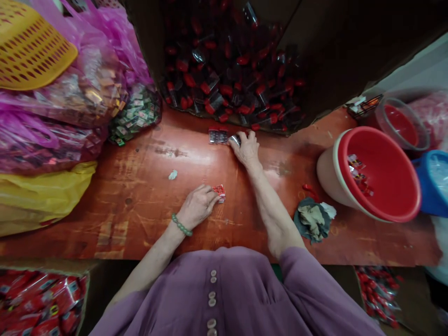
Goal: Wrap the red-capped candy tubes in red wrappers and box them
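Note:
My left hand (199, 203), with a green bead bracelet at the wrist, is low over the table. Its fingers are pinched on the edge of a small red printed packet (220, 190); whether it is one piece or a little stack I cannot make out. Farther forward, my right hand (247, 148) has its thumb and fingers closed around a small clear plastic container (235, 139). Just left of that hand, several like containers with red ends (218, 136) stand side by side in a short row, close to the big carton's front edge.
A large carton (318, 100) of red-and-clear containers stands at the back. Filled bags (136, 116) and a yellow basket (31, 51) crowd the left. On the right are a red basin (392, 177) with packets, a blue bucket (430, 186) and a crumpled cloth (311, 219).

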A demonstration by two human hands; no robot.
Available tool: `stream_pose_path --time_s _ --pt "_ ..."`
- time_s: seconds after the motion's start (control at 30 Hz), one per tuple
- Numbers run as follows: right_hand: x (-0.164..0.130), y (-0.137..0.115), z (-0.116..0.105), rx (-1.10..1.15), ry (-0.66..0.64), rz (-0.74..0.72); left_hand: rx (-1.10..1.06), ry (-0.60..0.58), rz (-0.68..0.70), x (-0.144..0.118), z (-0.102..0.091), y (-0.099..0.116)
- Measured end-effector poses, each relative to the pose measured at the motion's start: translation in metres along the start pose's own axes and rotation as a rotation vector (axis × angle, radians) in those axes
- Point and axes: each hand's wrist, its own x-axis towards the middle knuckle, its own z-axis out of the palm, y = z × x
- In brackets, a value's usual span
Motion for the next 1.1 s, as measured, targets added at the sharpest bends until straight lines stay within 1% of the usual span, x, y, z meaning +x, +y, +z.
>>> stream_pose_path --time_s 0.1,0.17,0.23,0.33,0.4,0.5,0.57,0.63,0.7,0.77,0.83,0.9,0.97,1.1 --pt "-0.031 -0.003 0.008 0.020 -0.015 -0.116 0.049 -0.048 -0.041 0.002 0.000 0.003" --pt "-0.046 -0.001 0.010 0.060 -0.037 -0.168 0.101 -0.054 -0.060 0.002 0.001 0.004" --pt "-0.056 0.003 0.012 0.125 -0.042 -0.220 0.156 -0.024 -0.076 0.002 0.003 0.004" --pt "-0.065 0.013 0.013 0.228 0.001 -0.270 0.201 0.035 -0.070 0.000 0.008 0.002" --pt "-0.070 0.020 0.013 0.280 0.034 -0.282 0.187 0.056 -0.045 -0.002 0.010 0.001" --pt "-0.078 0.027 0.008 0.362 0.099 -0.276 0.109 0.089 -0.023 -0.003 0.011 0.000" --pt "-0.084 0.029 0.001 0.486 0.170 -0.220 0.042 0.103 -0.028 -0.003 0.010 -0.001" --pt "-0.091 0.030 -0.010 0.703 0.225 -0.110 -0.009 0.106 -0.040 -0.001 0.009 -0.002" --pt "-0.101 0.028 -0.021 0.963 0.219 0.026 -0.044 0.126 -0.052 0.000 0.009 -0.004" --pt "-0.115 0.024 -0.032 1.184 0.136 0.152 -0.092 0.193 -0.065 0.000 0.009 -0.004" --pt "-0.131 0.018 -0.041 1.337 0.032 0.259 -0.166 0.298 -0.076 0.000 0.009 -0.004" --pt "-0.148 0.008 -0.048 1.461 -0.009 0.340 -0.243 0.395 -0.072 -0.002 0.006 -0.001" --pt "-0.163 -0.001 -0.052 1.553 -0.042 0.387 -0.281 0.450 -0.045 -0.004 0.001 0.002" --pt "-0.180 -0.017 -0.062 1.591 -0.218 0.380 -0.238 0.458 0.021 -0.010 -0.010 0.009"
